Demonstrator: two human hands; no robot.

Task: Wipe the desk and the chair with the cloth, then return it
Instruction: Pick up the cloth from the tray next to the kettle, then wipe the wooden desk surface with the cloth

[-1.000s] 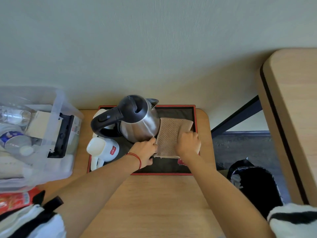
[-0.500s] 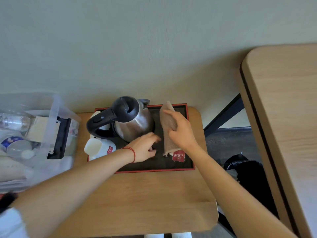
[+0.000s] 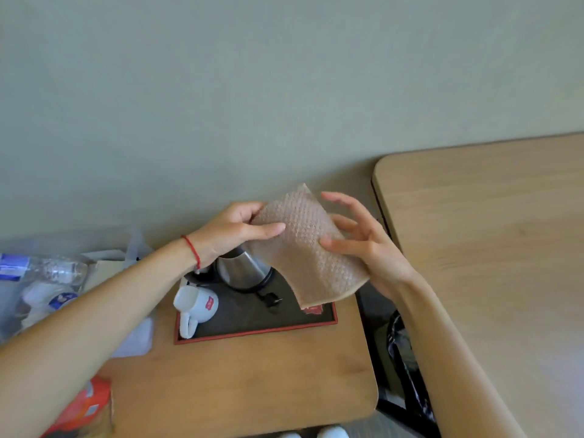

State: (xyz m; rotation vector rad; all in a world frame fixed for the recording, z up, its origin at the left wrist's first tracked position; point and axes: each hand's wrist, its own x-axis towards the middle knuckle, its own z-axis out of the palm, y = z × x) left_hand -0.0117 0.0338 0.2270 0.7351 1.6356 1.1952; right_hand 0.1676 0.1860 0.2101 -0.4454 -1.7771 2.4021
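Observation:
A beige waffle-textured cloth (image 3: 303, 245) is held up in the air above the black tray (image 3: 252, 317), between both hands. My left hand (image 3: 234, 232) pinches its upper left edge with thumb and fingers. My right hand (image 3: 363, 245) supports its right side, thumb on the front and fingers spread behind it. The light wooden desk (image 3: 489, 248) lies to the right, bare. The chair is out of view.
On the small wooden side table (image 3: 240, 380) the red-rimmed tray carries a steel kettle (image 3: 243, 270), its plug and white mugs (image 3: 197, 306). A clear plastic box (image 3: 47, 289) with bottles stands at left. A black-lined bin (image 3: 404, 352) sits in the gap between the tables.
The cloth lay flat on the tray beside the kettle; my right hand picked it up, and now both hands hold it raised above the tray. The view has turned right toward the desk.

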